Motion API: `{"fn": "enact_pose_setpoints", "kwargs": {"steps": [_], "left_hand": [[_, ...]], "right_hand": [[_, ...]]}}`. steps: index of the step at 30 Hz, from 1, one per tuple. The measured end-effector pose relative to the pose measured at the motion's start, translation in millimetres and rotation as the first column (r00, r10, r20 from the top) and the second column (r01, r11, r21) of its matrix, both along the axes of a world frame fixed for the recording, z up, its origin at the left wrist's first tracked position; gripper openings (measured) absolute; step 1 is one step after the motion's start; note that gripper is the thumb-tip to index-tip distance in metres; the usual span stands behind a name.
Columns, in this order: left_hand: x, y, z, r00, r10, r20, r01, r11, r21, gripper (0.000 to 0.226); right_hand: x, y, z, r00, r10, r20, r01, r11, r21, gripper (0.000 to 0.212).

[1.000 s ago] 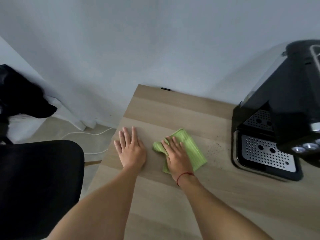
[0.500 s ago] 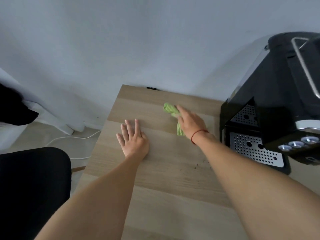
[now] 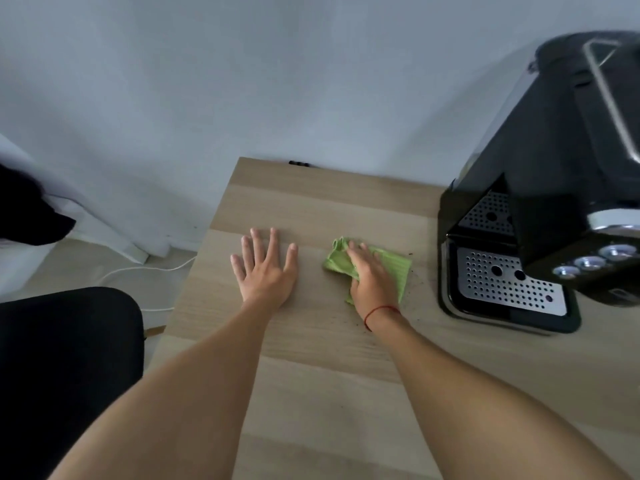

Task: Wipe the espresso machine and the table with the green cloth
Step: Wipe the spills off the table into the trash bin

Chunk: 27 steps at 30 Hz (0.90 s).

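Note:
The green cloth [image 3: 394, 268] lies crumpled on the light wooden table [image 3: 329, 393], left of the black espresso machine [image 3: 554, 174]. My right hand [image 3: 372, 280] presses flat on the cloth with straight fingers, a red string round its wrist. My left hand [image 3: 265, 268] rests flat on the bare tabletop, fingers spread, a hand's width left of the cloth. The machine's perforated metal drip tray [image 3: 509, 285] faces me on the right.
Dark coffee specks [image 3: 417, 282] dot the wood between the cloth and the machine. A black chair [image 3: 65, 368] stands off the table's left edge, with a white cable [image 3: 138, 271] on the floor. A pale wall rises behind the table.
My right hand has dragged the cloth back from the far edge of the table toward me and slightly right. My left hand stays in place on the wood.

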State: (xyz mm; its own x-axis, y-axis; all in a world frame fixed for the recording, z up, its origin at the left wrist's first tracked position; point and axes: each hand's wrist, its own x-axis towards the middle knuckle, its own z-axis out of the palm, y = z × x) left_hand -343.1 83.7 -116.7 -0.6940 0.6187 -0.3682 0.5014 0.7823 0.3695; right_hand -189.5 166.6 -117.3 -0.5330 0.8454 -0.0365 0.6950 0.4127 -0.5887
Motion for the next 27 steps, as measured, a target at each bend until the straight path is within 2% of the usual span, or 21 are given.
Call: {"fn": "enact_pose_setpoints", "kwargs": {"steps": [2, 4, 6, 8, 10, 12, 15, 19, 22, 24, 27], "left_hand": [[0, 1, 2, 0.999, 0.001, 0.034, 0.000, 1.000, -0.021, 0.062], [0, 3, 2, 0.998, 0.015, 0.056, -0.013, 0.999, -0.041, 0.060], [0, 5, 0, 0.999, 0.017, 0.045, -0.014, 0.998, -0.060, 0.059], [0, 6, -2, 1.000, 0.017, 0.025, -0.016, 0.998, -0.063, 0.058], [0, 5, -5, 1.000, 0.020, 0.005, -0.019, 0.998, -0.060, 0.058], [1, 5, -8, 0.999, 0.005, -0.039, -0.007, 0.998, -0.067, 0.058], [9, 9, -7, 0.997, 0.024, -0.072, -0.029, 0.997, -0.075, 0.059], [28, 34, 3, 1.000, -0.015, 0.008, 0.015, 1.000, -0.025, 0.056], [35, 48, 6, 0.996, -0.069, 0.063, 0.073, 0.995, -0.063, 0.056], [33, 49, 4, 0.993, -0.089, 0.080, 0.097, 0.989, -0.114, 0.057], [30, 50, 6, 0.988, -0.102, 0.112, 0.119, 0.981, -0.154, 0.057]], "right_hand": [[5, 10, 10, 0.996, 0.036, -0.084, -0.038, 0.999, -0.016, 0.064], [5, 36, 22, 0.991, 0.006, -0.136, -0.008, 1.000, -0.016, 0.053], [8, 62, 27, 0.990, -0.055, -0.133, 0.065, 0.995, 0.073, 0.044], [13, 77, 17, 0.997, -0.076, 0.021, 0.070, 0.977, 0.199, 0.046], [19, 80, 0, 0.972, -0.108, 0.208, 0.074, 0.984, 0.163, 0.061], [22, 69, -14, 0.956, -0.183, 0.228, 0.148, 0.976, 0.162, 0.065], [22, 42, -19, 0.972, -0.188, 0.139, 0.163, 0.971, 0.172, 0.063], [27, 21, -6, 0.990, -0.110, -0.086, 0.111, 0.994, 0.011, 0.064], [27, 49, 18, 0.957, -0.164, -0.238, 0.181, 0.982, 0.051, 0.054], [25, 79, 34, 0.961, -0.190, -0.200, 0.222, 0.963, 0.152, 0.049], [19, 107, 35, 0.997, -0.082, 0.006, 0.077, 0.958, 0.275, 0.043]]}}
